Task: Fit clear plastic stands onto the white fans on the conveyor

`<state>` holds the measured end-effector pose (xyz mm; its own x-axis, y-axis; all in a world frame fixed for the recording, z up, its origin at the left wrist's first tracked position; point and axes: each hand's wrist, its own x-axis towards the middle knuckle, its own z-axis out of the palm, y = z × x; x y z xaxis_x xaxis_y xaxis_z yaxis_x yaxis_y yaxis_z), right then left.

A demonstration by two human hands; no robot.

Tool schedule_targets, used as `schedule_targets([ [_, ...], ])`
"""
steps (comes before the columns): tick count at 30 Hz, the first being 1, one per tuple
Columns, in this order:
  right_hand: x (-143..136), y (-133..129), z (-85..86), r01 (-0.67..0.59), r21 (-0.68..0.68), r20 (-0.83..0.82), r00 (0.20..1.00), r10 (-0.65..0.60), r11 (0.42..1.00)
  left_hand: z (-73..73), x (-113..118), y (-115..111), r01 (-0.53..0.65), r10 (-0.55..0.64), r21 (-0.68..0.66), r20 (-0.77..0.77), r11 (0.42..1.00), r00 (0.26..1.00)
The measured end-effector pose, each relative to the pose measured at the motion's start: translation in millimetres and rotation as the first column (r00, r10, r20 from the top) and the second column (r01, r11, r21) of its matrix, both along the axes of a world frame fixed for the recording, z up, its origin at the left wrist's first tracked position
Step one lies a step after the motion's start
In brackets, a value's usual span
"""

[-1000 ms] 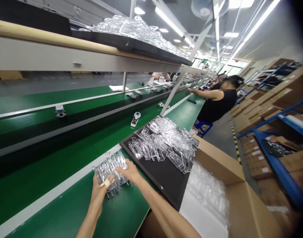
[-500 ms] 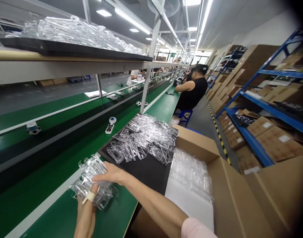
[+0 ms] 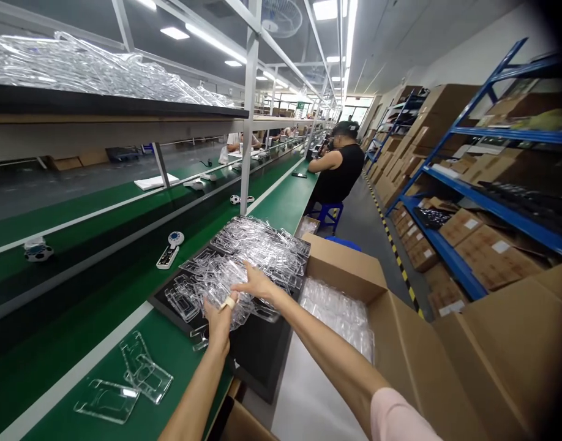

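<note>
My left hand (image 3: pixel 219 320), with a pale wrap on its thumb, cups the near-left side of a bundle of clear plastic frames (image 3: pixel 223 275). My right hand (image 3: pixel 259 285) grips the same bundle from the right, thumb toward the left one. The bundle rests against a larger heap of clear frames (image 3: pixel 262 242) on a black tray (image 3: pixel 258 349); where bundle and heap divide is hard to see. A few loose clear frames (image 3: pixel 107 401) lie on the green bench at the lower left.
An open cardboard box (image 3: pixel 349 260) with bagged clear parts (image 3: pixel 338 312) stands right of the tray. A white handheld device (image 3: pixel 169 251) lies on the green conveyor. A shelf tray of clear parts (image 3: pixel 101 73) hangs at upper left. A seated person (image 3: pixel 345 162) works farther along.
Both hands have carried the bundle from the green bench rightward and away, onto the tray's heap. A few frames now lie loose on the bench. The view has shifted right.
</note>
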<state>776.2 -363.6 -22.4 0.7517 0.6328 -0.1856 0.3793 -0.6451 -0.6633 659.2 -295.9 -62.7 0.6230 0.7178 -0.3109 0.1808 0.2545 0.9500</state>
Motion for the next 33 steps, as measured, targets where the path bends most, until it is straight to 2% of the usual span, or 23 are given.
schedule_targets([
  [3, -7, -20, -16.0, 0.044, -0.042, 0.120, 0.992, -0.038, 0.998, -11.0, 3, -13, -0.029, 0.038, 0.078, -0.113, 0.997, 0.993],
  [5, -18, -30, -29.4, -0.010, -0.055, 0.228, 0.973, 0.022, 0.998, -17.6, -3, -23, -0.016, 0.046, 0.161, -0.183, 0.987, 0.982],
  [8, -34, -46, -50.6, -0.146, -0.068, 0.430, 0.888, 0.161, 0.987, -26.7, -17, -39, 0.006, 0.087, 0.333, -0.264, 0.943, 0.961],
  [11, -42, -65, -67.4, -0.194, -0.052, 0.523, 0.831, 0.192, 0.980, -33.7, -24, -55, 0.023, 0.102, 0.457, -0.246, 0.889, 0.964],
  [13, -41, -75, -74.0, -0.192, -0.041, 0.544, 0.819, 0.183, 0.981, -37.4, -19, -66, 0.052, 0.076, 0.474, -0.246, 0.879, 0.966],
  [15, -36, -78, -77.3, -0.189, -0.021, 0.567, 0.806, 0.167, 0.982, -40.2, -9, -75, 0.074, 0.071, 0.446, -0.299, 0.892, 0.952],
  [17, -28, -77, -79.2, -0.170, 0.003, 0.599, 0.790, 0.135, 0.985, -40.8, -1, -80, 0.086, 0.080, 0.430, -0.353, 0.899, 0.932],
  [19, -22, -72, -81.2, -0.174, 0.009, 0.626, 0.769, 0.130, 0.985, -37.6, -1, -79, 0.094, 0.094, 0.472, -0.359, 0.877, 0.929],
  [22, -22, -68, -81.0, -0.217, 0.026, 0.650, 0.745, 0.149, 0.976, -27.1, -25, -63, 0.105, 0.095, 0.610, -0.286, 0.785, 0.954],
  [24, -31, -68, -74.8, -0.237, 0.108, 0.648, 0.753, 0.112, 0.965, -22.9, -56, -43, 0.083, 0.137, 0.712, -0.246, 0.698, 0.960],
  [25, -40, -69, -69.6, -0.260, 0.168, 0.627, 0.773, 0.100, 0.951, -23.7, -74, -29, 0.064, 0.198, 0.747, -0.256, 0.661, 0.946],
  [27, -67, -69, -57.2, -0.363, 0.280, 0.529, 0.831, 0.173, 0.889, -32.4, -111, 3, 0.021, 0.398, 0.781, -0.341, 0.625, 0.852],
  [29, -103, -66, -47.2, -0.476, 0.330, 0.400, 0.853, 0.336, 0.815, -48.1, -138, 38, 0.008, 0.557, 0.771, -0.467, 0.637, 0.687],
  [31, -142, -56, -44.4, -0.517, 0.305, 0.299, 0.849, 0.435, 0.800, -63.9, -147, 70, 0.067, 0.593, 0.751, -0.569, 0.657, 0.570],
  [33, -174, -45, -49.3, -0.495, 0.261, 0.238, 0.865, 0.442, 0.829, -72.2, -139, 96, 0.167, 0.560, 0.719, -0.646, 0.675, 0.518],
])
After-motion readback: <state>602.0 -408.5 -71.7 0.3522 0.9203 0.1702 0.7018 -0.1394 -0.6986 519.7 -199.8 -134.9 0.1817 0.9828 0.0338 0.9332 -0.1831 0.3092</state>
